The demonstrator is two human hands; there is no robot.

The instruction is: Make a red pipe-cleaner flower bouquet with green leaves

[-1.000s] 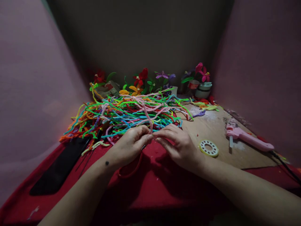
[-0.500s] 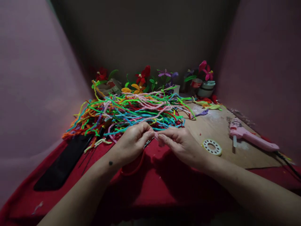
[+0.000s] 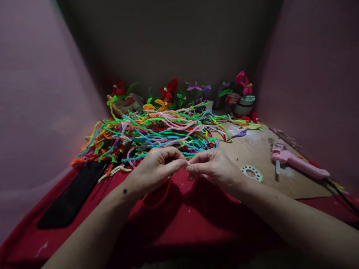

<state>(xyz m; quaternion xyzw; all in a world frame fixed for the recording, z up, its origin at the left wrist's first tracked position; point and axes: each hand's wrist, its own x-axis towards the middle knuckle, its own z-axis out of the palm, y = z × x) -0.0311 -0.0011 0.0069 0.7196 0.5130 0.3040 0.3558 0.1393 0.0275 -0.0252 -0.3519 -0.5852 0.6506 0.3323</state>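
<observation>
In the head view my left hand point(image 3: 161, 164) and my right hand point(image 3: 214, 168) meet above the red cloth, fingertips almost touching. Between them they pinch a short pink pipe cleaner point(image 3: 188, 163), mostly covered by the fingers. Both hands are closed on it. Just beyond lies a big heap of pipe cleaners point(image 3: 157, 129) in many colours. Under my left hand a red loop, like a scissors handle point(image 3: 157, 201), rests on the cloth; the rest of it is hidden.
A pink glue gun point(image 3: 300, 162) and a white ring-shaped spool point(image 3: 251, 173) lie on a brown board point(image 3: 286, 188) at right. A black phone-like slab point(image 3: 74, 198) is at left. Pipe-cleaner flowers point(image 3: 168, 91) and a lidded jar point(image 3: 244, 105) stand at the back.
The fingers have shifted their pinch on the pink pipe cleaner, and my right fingers are more bent. The whole view has moved slightly. Nothing on the table has visibly moved.
</observation>
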